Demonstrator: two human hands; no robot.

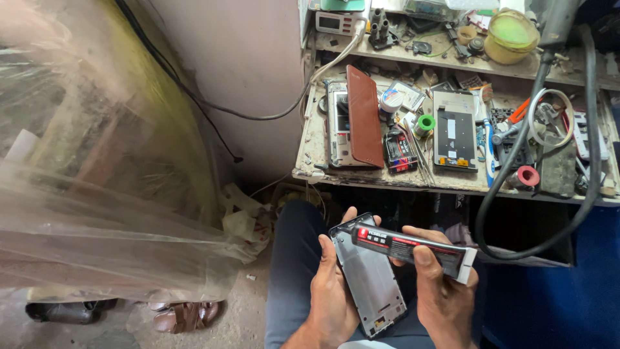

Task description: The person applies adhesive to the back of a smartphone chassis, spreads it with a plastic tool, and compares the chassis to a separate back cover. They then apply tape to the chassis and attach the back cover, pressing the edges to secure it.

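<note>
My left hand [332, 291] cradles a grey metal phone frame [369, 278], open side up, over my lap. My right hand [444, 291] grips a long black and red glue tube [413, 249]. The tube lies across the upper end of the frame, its tip near the frame's top left corner. Both hands sit just below the front edge of a cluttered workbench [387, 181].
The workbench holds a phone in a brown flip case [363, 116], a dismantled phone frame [455, 130], a green tape roll [424, 124], a yellow-green tub [511, 35] and small tools. A thick black hose [584, 194] loops at right. Plastic sheeting [97, 161] fills the left.
</note>
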